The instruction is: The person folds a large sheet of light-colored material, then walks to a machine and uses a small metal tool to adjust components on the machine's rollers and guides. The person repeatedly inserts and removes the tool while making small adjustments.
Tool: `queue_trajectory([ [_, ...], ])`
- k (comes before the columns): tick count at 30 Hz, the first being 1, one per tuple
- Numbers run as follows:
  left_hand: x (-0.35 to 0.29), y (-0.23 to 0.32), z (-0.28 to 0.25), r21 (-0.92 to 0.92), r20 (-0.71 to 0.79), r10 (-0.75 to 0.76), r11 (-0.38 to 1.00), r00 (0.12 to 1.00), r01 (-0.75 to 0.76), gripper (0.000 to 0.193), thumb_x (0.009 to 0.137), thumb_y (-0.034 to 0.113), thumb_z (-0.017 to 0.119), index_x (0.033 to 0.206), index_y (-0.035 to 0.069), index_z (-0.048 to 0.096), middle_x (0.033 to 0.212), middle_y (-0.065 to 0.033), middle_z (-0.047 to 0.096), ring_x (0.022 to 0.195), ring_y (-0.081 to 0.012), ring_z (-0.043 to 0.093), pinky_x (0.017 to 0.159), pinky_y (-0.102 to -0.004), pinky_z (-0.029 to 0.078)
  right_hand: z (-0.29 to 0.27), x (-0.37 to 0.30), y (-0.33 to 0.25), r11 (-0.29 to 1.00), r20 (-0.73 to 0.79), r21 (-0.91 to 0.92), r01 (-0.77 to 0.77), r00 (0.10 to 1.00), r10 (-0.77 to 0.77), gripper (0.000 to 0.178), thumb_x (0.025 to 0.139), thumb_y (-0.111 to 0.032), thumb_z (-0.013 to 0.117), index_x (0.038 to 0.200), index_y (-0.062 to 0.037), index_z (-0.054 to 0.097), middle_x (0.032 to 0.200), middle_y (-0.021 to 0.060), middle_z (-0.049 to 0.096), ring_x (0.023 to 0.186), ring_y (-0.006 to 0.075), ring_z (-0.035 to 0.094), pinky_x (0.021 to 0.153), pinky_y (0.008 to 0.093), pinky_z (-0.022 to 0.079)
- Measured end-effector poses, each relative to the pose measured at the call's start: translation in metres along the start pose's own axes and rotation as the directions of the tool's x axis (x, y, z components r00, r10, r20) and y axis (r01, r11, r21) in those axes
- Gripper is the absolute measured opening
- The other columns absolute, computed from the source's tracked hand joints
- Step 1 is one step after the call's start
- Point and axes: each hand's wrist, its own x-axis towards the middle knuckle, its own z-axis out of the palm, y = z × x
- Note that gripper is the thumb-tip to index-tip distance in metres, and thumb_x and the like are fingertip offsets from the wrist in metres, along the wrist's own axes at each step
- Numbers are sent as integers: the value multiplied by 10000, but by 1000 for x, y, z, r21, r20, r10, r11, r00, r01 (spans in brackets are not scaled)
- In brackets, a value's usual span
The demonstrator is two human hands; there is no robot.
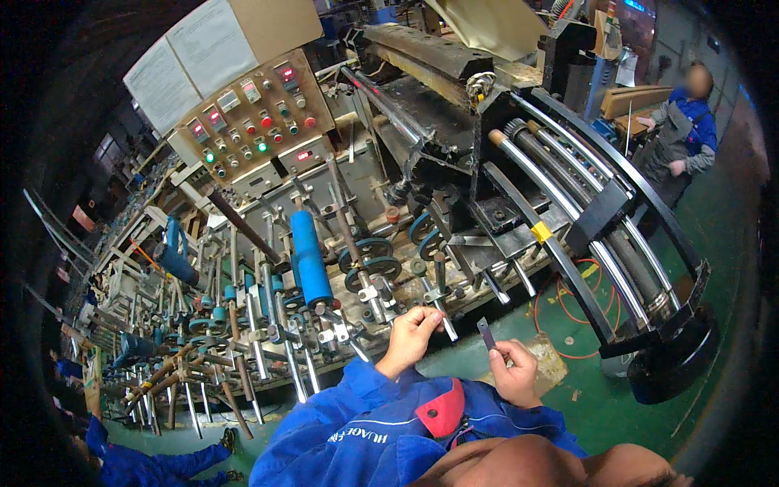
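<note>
My left hand [412,337] is raised at the lower middle, thumb and fingers pinched together. Whatever it may hold is too small or hidden to make out. Just to its right is the end of a bright metal rod [449,326] that sticks out from the machine. My right hand [516,372] grips a small dark flat strip [486,333] between thumb and fingers. The strip stands up from the grip, and its pale upper end seems to have a hole. A gap separates the two hands, both in front of my blue jacket.
Along the left runs a long machine with rods, clamps and a blue roller [310,258]. Above it stands a control panel [251,122] with lit buttons. A curved frame of rollers [560,191] juts out at right. An orange hose [560,355] lies on the green floor; a person [686,134] stands beyond.
</note>
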Motion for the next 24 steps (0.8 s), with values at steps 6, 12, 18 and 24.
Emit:
queue_trajectory([
  [6, -2, 95, -39, 175, -86, 169, 973, 982, -152, 493, 1082, 276, 566, 649, 50, 630, 648, -44, 622, 636, -136, 597, 605, -302, 472, 8, 6, -2, 1000, 34, -5, 26, 999, -25, 81, 893, -9, 720, 966, 23, 708, 782, 94, 646, 638, 152, 602, 572, 293, 469],
  [12, 104, 231, -90, 477, 46, 715, 598, 697, -645, 372, 1047, 160, 581, 1374, -14, 619, 1244, -134, 715, 1156, -213, 671, 1024, -339, 501, 14, 11, -7, 999, 17, -2, 40, 999, -40, 70, 887, -12, 722, 952, 14, 713, 773, 89, 643, 629, 160, 599, 566, 299, 468],
  [18, 258, 289, -123, 643, 494, 544, 297, 678, -706, 462, 1119, 358, 426, 1397, 41, 616, 1447, -165, 597, 1397, -285, 515, 1164, -380, 392, 22, 6, -7, 1000, -139, -6, 24, 990, -25, 97, 883, -52, 746, 966, -2, 730, 770, 92, 649, 663, 178, 622, 598, 318, 491],
  [24, 377, 296, -146, 679, 569, 364, 298, 738, -671, 494, 1123, 346, 370, 1118, -7, 715, 1121, -176, 713, 1092, -326, 627, 1006, -385, 448, 17, -2, -17, 996, -227, -56, -70, 972, 55, 95, 925, -57, 728, 996, 5, 733, 820, 96, 664, 681, 167, 635, 600, 298, 491],
])
